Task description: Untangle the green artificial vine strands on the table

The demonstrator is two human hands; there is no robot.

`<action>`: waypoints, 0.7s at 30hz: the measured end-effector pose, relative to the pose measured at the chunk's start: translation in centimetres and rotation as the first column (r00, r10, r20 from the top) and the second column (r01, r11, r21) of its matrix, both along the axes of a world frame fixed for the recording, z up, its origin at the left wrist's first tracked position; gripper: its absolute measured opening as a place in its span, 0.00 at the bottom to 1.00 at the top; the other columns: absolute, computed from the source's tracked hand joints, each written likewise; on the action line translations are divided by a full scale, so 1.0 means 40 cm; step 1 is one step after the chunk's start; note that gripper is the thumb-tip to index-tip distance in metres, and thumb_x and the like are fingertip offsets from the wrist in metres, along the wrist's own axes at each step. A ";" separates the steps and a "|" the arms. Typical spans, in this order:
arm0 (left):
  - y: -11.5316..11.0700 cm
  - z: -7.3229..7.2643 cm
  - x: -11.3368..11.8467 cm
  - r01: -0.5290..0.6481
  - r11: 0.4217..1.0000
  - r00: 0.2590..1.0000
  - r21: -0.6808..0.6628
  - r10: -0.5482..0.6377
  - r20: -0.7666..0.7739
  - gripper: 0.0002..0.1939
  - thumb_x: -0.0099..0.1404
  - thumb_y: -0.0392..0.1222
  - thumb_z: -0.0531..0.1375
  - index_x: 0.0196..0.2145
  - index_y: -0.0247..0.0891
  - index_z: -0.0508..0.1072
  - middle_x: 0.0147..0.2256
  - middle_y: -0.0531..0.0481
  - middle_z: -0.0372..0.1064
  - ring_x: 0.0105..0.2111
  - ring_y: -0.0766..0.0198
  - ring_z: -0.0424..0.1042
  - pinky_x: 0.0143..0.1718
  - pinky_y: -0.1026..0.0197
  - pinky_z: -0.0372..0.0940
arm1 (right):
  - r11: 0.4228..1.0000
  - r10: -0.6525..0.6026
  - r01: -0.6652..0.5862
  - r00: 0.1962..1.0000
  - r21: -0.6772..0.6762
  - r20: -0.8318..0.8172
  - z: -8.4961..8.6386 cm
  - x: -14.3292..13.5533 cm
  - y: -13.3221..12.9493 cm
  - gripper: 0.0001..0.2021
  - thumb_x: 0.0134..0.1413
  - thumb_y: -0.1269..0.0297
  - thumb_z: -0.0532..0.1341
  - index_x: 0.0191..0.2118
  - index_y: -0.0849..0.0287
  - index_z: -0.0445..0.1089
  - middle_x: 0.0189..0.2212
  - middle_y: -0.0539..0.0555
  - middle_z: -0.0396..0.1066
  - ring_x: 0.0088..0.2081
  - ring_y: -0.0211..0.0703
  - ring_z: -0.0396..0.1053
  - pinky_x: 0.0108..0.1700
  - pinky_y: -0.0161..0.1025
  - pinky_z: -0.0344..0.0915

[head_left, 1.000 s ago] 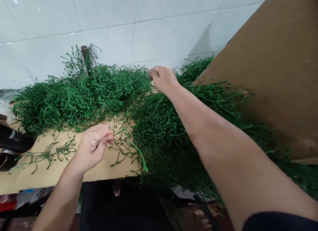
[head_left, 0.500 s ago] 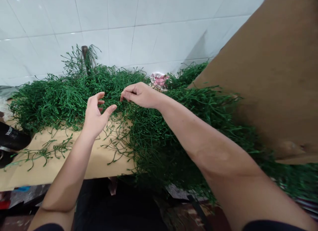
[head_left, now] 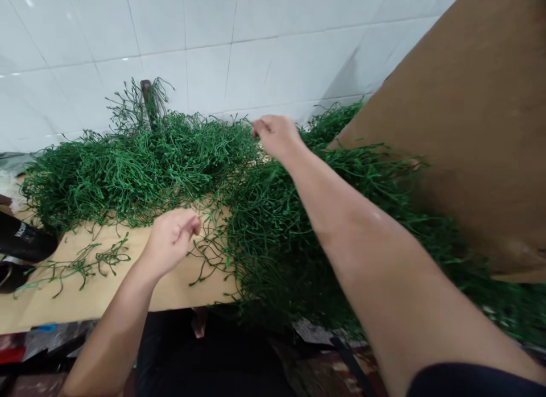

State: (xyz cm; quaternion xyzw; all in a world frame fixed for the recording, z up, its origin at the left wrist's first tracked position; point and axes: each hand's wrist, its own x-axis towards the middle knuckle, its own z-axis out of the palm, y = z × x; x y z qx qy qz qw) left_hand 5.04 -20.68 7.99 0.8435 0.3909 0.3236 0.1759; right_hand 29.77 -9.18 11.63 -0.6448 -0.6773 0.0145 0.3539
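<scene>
My left hand [head_left: 174,240] is low over the brown cardboard [head_left: 170,289], fingers curled against the thumb. Loose thin green stems with small knobbed tips [head_left: 211,255] lie beside its fingertips; whether it pinches one is hidden. Farther back, my right hand [head_left: 277,136] hovers at the gap between two heaps, close to the wall. Its fingers are pinched together, slightly blurred, and anything between them is too small to make out. A long heap of green stems [head_left: 128,175] spreads along the back left. Under my right forearm lies a second, darker heap of green stems [head_left: 273,226].
A large brown board [head_left: 478,129] leans in from the right. White wall tiles [head_left: 205,73] rise behind the heaps, with a dark upright strip [head_left: 148,104] before them. A black cylindrical container [head_left: 25,238] lies at the left edge. A few stems [head_left: 85,263] lie near it.
My left hand has dropped toward the cardboard and gone from open to curled. My right hand has moved right and back toward the wall, covering where the pink and white cloth was.
</scene>
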 end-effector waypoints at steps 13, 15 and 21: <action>0.122 -0.029 0.087 -0.078 0.971 0.902 -0.225 0.165 0.398 0.23 0.57 0.51 0.59 0.45 0.33 0.67 0.45 0.41 0.67 0.40 0.61 0.68 0.40 0.59 0.65 | 0.771 0.613 -0.618 0.785 -0.150 -0.085 0.029 -0.116 -0.121 0.13 0.55 0.63 0.53 0.26 0.64 0.69 0.20 0.49 0.62 0.22 0.29 0.53 0.28 0.33 0.52; 0.130 -0.026 0.094 0.042 0.950 0.868 -0.310 0.119 0.482 0.15 0.61 0.50 0.55 0.35 0.33 0.69 0.31 0.48 0.69 0.31 0.67 0.67 0.34 0.64 0.63 | 0.740 0.653 -0.655 0.754 -0.149 -0.071 0.026 -0.123 -0.125 0.14 0.56 0.63 0.51 0.24 0.64 0.67 0.20 0.49 0.62 0.23 0.30 0.55 0.29 0.33 0.52; 0.127 -0.036 0.083 0.022 0.954 0.873 -0.297 0.126 0.471 0.15 0.63 0.44 0.51 0.20 0.36 0.62 0.16 0.57 0.55 0.18 0.72 0.55 0.22 0.67 0.52 | 0.875 0.475 -0.483 0.872 0.047 0.114 0.010 -0.133 -0.104 0.13 0.55 0.66 0.53 0.20 0.62 0.62 0.22 0.51 0.60 0.27 0.34 0.58 0.34 0.35 0.54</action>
